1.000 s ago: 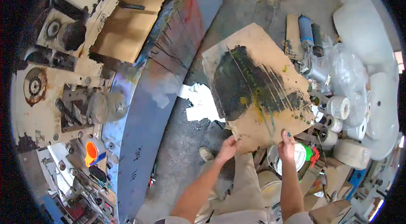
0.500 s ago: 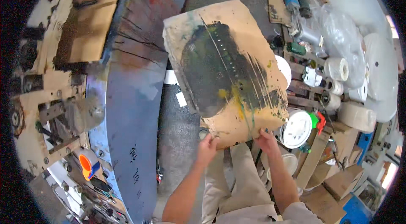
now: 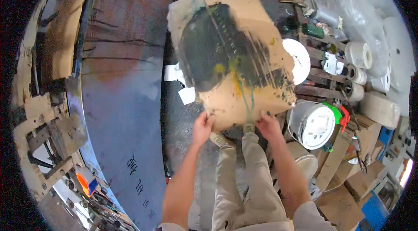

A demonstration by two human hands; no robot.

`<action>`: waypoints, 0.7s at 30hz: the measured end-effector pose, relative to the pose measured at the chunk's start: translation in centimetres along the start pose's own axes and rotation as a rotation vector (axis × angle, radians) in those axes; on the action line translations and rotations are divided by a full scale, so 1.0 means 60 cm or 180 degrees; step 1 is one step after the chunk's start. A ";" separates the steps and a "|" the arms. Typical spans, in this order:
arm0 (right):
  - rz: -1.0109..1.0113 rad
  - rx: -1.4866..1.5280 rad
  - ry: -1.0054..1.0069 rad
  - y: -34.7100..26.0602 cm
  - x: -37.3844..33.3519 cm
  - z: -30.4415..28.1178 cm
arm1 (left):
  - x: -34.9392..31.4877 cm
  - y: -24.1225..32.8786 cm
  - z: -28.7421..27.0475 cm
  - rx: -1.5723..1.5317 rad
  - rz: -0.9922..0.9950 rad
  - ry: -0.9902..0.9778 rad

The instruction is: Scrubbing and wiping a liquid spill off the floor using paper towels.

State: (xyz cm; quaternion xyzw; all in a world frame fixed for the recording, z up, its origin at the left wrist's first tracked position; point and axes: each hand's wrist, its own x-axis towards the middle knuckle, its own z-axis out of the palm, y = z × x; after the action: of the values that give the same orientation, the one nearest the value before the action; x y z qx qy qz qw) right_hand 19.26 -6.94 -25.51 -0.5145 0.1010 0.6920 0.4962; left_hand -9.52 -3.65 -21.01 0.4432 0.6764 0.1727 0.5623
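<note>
A large sheet of cardboard [image 3: 217, 109] is held out in front of me, above the floor. Its brown face carries a broad black paint stain, with yellow and green streaks running toward the near edge. My left hand [image 3: 203, 127] pinches the near left corner, thumb on top. With the thumb also over the edge, my right hand [image 3: 268, 125] grips the near edge further right. The fingers beneath the sheet are hidden. Both arms reach forward over my legs, and the cardboard is slightly blurred.
Along the left runs a long grey-blue panel [image 3: 126, 144] with reddish stains, beside machine parts. To the right stand a white lidded bucket [image 3: 320, 126], a pallet [image 3: 322, 93] with rolls and plastic wrap, and cardboard boxes [image 3: 339, 202]. White paper [image 3: 187, 95] lies on the floor.
Both hands, still gripping the cardboard, have moved slightly up and left in the view. The panel and machine parts have shifted left, while the bucket appears further right.
</note>
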 end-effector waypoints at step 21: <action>-0.0274 -0.0182 -0.0174 0.328 0.799 0.070 | 0.304 -0.704 0.028 -0.1015 -0.0632 0.0859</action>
State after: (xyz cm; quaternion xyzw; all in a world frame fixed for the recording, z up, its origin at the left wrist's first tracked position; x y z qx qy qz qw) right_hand 2.18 14.14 -69.87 -0.5133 0.0454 0.6864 0.5132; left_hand -24.65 -12.74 -63.54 0.2529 0.7500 0.2790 0.5439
